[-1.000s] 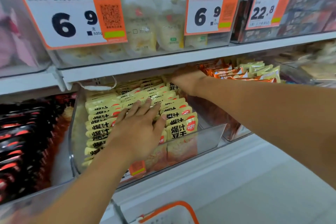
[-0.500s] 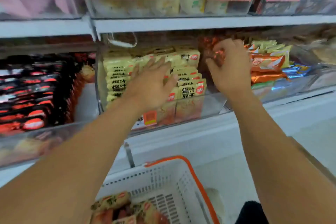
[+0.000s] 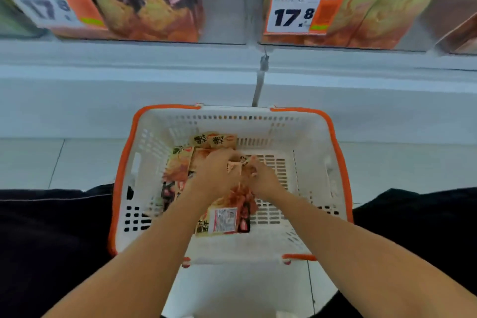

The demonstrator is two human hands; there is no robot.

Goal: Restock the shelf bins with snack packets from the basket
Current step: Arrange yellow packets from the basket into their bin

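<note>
Head view, both hands, left (image 3: 216, 175), right (image 3: 263, 178), pinching blurred snack packets (image 3: 240, 165) in basket (image 3: 338, 152), fingertips indistinct

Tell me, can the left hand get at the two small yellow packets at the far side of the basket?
Probably yes: the left hand is inside the basket, and the yellow packets lie uncovered just beyond its fingers.

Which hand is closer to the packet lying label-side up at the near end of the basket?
Left, by a small margin. The left hand is up and slightly left of the label-up packet; the right hand is up and further off to its right. Both are inside the basket.
</note>
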